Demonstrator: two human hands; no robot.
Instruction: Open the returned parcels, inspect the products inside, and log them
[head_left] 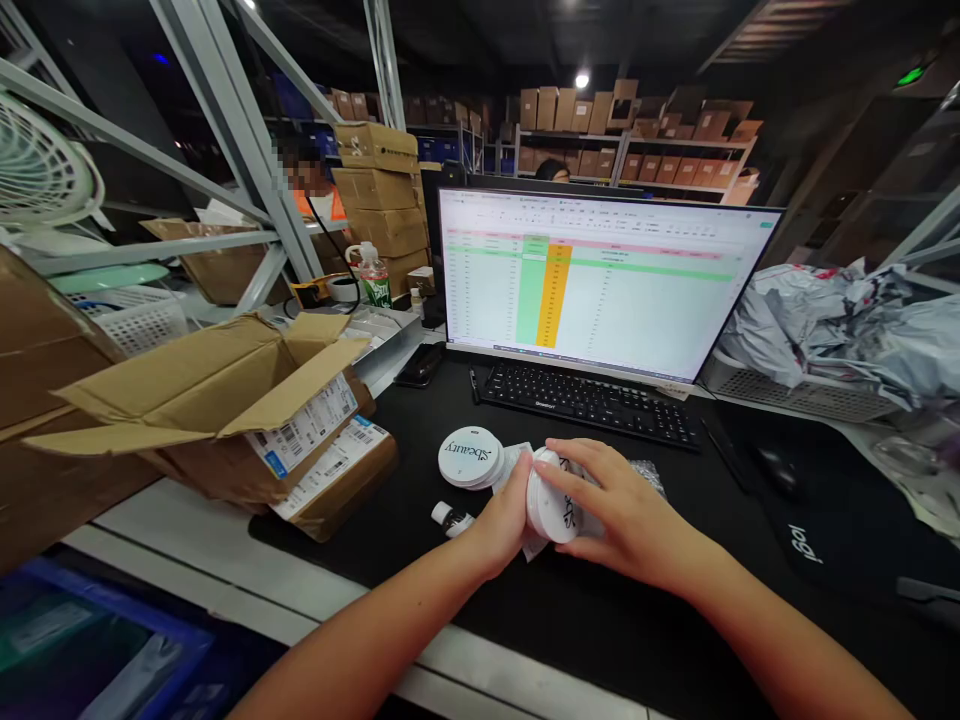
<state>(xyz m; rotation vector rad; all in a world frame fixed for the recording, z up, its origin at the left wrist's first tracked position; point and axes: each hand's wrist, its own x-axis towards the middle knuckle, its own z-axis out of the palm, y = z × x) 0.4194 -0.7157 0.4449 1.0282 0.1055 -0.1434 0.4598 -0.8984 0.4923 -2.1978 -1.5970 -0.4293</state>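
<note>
Between my two hands is a round white jar (556, 512) with dark lettering on its lid, tilted on its side. My left hand (504, 520) presses against its left side, with the fingers mostly hidden. Curled over the lid and right side are the fingers of my right hand (611, 500). Just to the left, another round white jar (470, 456), marked "beauty", rests flat on the black desk mat. A small dark bottle with a white cap (451, 518) lies near my left wrist. Clear plastic wrap (646, 476) shows behind my right hand.
A monitor (600, 290) with a spreadsheet stands behind a black keyboard (585, 400). An open cardboard box (217, 400) sits at left on another box. A mouse (777, 470) lies on the right; bagged items (817, 320) fill a basket behind it. A person (307, 185) is beyond the frame.
</note>
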